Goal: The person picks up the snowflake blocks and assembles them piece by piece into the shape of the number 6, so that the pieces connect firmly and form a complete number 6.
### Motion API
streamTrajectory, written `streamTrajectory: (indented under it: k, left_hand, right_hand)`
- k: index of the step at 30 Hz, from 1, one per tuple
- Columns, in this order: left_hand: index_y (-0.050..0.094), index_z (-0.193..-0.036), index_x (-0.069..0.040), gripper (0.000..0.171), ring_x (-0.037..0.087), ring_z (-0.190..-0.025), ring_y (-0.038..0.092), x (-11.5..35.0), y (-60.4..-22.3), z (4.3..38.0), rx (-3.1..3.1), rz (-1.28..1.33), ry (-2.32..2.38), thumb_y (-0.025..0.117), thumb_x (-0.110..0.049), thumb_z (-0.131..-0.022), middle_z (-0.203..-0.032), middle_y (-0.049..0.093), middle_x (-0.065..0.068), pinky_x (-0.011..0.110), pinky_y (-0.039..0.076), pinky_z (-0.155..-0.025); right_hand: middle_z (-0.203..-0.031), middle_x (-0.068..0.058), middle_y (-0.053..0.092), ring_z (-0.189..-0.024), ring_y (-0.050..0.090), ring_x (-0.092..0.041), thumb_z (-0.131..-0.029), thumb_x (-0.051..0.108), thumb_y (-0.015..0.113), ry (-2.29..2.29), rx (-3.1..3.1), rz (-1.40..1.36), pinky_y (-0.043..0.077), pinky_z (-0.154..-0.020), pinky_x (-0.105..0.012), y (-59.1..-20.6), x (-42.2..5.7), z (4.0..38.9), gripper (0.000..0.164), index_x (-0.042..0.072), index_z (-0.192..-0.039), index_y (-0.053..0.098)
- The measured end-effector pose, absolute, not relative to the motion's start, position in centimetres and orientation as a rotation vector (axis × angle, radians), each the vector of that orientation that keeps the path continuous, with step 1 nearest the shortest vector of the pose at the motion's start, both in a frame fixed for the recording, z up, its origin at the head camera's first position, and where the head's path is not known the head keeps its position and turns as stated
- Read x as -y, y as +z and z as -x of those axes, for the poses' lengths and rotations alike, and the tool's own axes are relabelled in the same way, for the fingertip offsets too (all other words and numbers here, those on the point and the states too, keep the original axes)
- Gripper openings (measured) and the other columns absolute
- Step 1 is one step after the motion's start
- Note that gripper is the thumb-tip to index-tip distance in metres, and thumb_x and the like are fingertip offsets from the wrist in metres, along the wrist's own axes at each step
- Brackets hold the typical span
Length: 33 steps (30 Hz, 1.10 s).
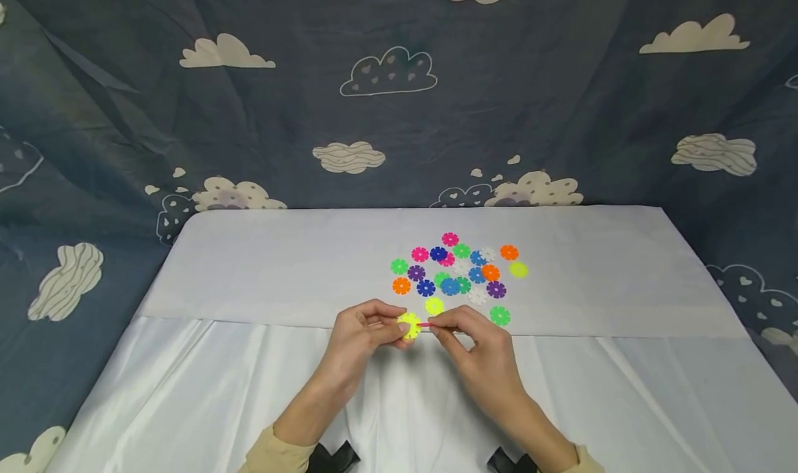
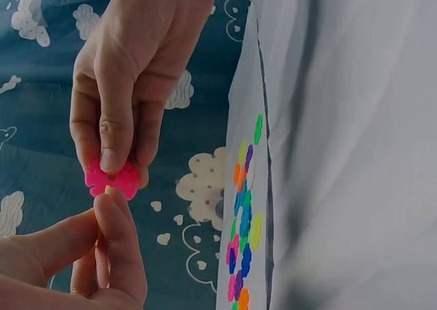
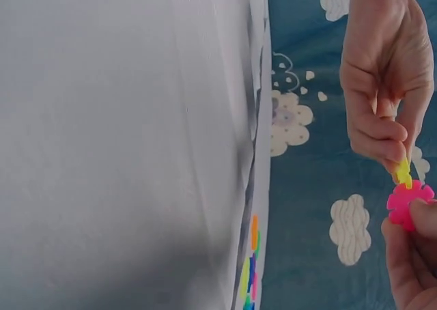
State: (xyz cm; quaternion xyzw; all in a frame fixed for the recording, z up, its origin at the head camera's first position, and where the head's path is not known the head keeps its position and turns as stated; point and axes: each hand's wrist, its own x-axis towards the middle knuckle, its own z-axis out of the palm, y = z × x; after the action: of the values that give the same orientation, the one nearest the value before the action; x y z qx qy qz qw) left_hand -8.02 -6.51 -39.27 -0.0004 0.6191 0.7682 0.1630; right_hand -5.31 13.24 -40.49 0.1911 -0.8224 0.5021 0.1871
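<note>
Two flower-shaped discs meet edge to face at the white-cloth-covered table's [image 1: 280,272] near edge.
The left hand [image 1: 359,338] pinches a yellow, round, notched plastic disc [image 1: 410,327]; the right hand [image 1: 489,352] pinches a matching pink notched plastic disc [image 1: 425,325]. Both look light, thin, fairly stiff and perhaps slippery, best gripped at the rim opposite the meeting notches. Being round, neither has a long axis: yellow faces the head camera, pink stands edge-on, pointing leftward at it. Whether they interlock is unclear.
</note>
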Motion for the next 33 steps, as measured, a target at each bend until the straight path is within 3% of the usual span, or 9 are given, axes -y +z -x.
streamTrajectory:
  k: [7,13,20,24,33]
  left_hand:
    - [0.064,-0.107,0.011,0.028,0.019,-0.065,0.068,6.3,-39.6,7.7,-1.719,0.023,2.204,0.072,0.003,-0.082,-0.08,0.067,0.011,0.036,0.056,-0.076]
    - [0.061,-0.107,0.008,0.026,0.02,-0.068,0.068,6.1,-39.6,8.0,-1.736,-0.031,2.181,0.071,0.004,-0.083,-0.082,0.062,0.011,0.037,0.057,-0.077]
    - [0.063,-0.113,0.006,0.027,0.028,-0.075,0.07,6.3,-39.7,8.1,-1.775,-0.195,2.074,0.068,0.003,-0.087,-0.081,0.058,0.012,0.039,0.057,-0.077]
    - [0.062,-0.114,0.01,0.029,0.033,-0.078,0.071,6.5,-40.2,8.3,-1.777,-0.205,2.073,0.068,0.002,-0.088,-0.081,0.06,0.013,0.039,0.057,-0.079]
    - [0.06,-0.112,0.01,0.027,0.026,-0.072,0.071,7.1,-40.5,9.0,-1.814,-0.153,2.089,0.069,0.002,-0.088,-0.083,0.062,0.015,0.038,0.056,-0.081]
  right_hand:
    - [-0.09,-0.001,0.069,-0.083,0.066,-0.013,-0.084,-0.004,0.075,1.399,2.276,-0.6,0.052,-0.079,-0.02,-41.0,-13.0,5.0,0.019,0.01,-0.097,0.072]
    - [-0.094,0.003,0.07,-0.085,0.065,-0.013,-0.082,-0.005,0.075,1.433,2.286,-0.592,0.052,-0.081,-0.021,-41.2,-13.3,5.5,0.027,0.014,-0.1,0.072]
    - [-0.099,0.009,0.069,-0.091,0.062,-0.011,-0.09,0.007,0.072,1.536,2.374,-0.61,0.051,-0.078,-0.026,-41.4,-13.9,6.1,0.016,0.017,-0.101,0.073]
    - [-0.102,0.013,0.068,-0.094,0.062,-0.008,-0.09,0.009,0.072,1.505,2.494,-0.54,0.054,-0.081,-0.029,-41.3,-14.2,6.3,0.019,0.017,-0.107,0.072]
    - [-0.109,0.004,0.069,-0.098,0.062,-0.013,-0.09,0.009,0.072,1.379,2.742,-0.312,0.054,-0.081,-0.039,-41.0,-15.6,6.9,0.026,0.018,-0.115,0.07]
